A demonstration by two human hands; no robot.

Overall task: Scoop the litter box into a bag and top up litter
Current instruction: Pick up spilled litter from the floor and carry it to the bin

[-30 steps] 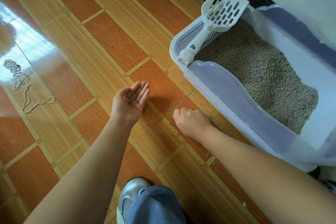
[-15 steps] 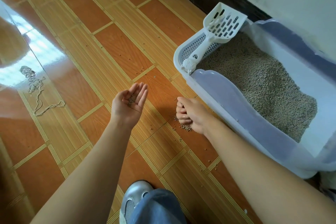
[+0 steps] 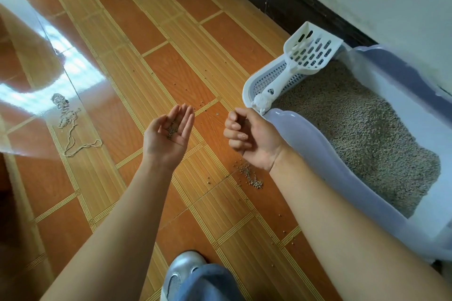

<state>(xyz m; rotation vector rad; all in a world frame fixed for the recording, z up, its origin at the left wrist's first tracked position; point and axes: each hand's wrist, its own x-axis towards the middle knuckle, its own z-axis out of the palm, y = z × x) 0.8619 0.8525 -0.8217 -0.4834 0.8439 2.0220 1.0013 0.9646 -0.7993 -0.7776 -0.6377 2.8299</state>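
Our left grip [image 3: 164, 144] lies palm up, cupping a few granules [image 3: 172, 129]. Our right grip [image 3: 249, 138] hovers with fingers curled, just beside the front wall of the litter box [image 3: 305, 144], which stands on the floor [image 3: 171, 68] at its wall edge. A small heap of spilled litter [image 3: 252, 178] lies below the right wrist. The white scoop [image 3: 310, 56] rests on the box's grated corner.

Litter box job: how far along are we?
Done: nothing confirmable; no bag in view, scoop lies untouched on the litter box corner. In hand: left hand cups litter granules; right hand hovers curled, contents unclear. Left: the floor pile, scattered bits, scooping, top-up.
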